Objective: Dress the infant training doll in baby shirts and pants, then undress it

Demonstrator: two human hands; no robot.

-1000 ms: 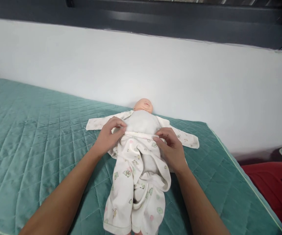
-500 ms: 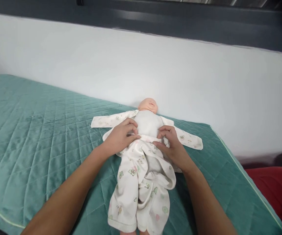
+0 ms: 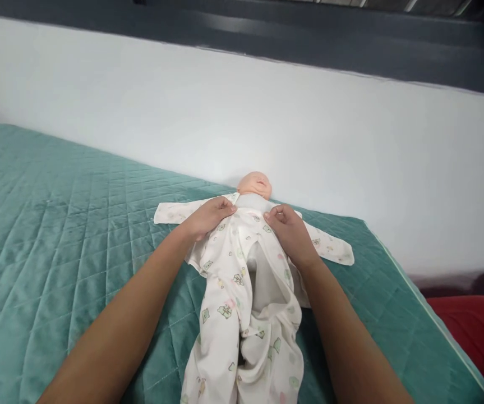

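Observation:
A baby doll (image 3: 255, 184) lies on its back, its head toward the wall. Patterned white baby pants (image 3: 225, 280) cover its legs and most of its torso, with an opening at the crotch. My left hand (image 3: 210, 217) pinches the waistband at one side of the chest. On the other side my right hand (image 3: 286, 227) pinches the same waistband. Beneath, a matching baby shirt lies spread, its left sleeve (image 3: 174, 212) and right sleeve (image 3: 330, 244) stretched outward. Only a strip of the doll's pale cloth chest (image 3: 252, 202) shows above the waistband.
The doll lies on a green quilted cover (image 3: 77, 241) with a pale piped edge. A white wall (image 3: 183, 112) with a dark ledge (image 3: 267, 45) stands behind. At the lower right is a red seat-like object (image 3: 469, 325).
Both hands have moved up toward the doll's head, drawing the waistband from the belly to the upper chest. The pant legs are pulled straighter, and the doll's feet no longer show.

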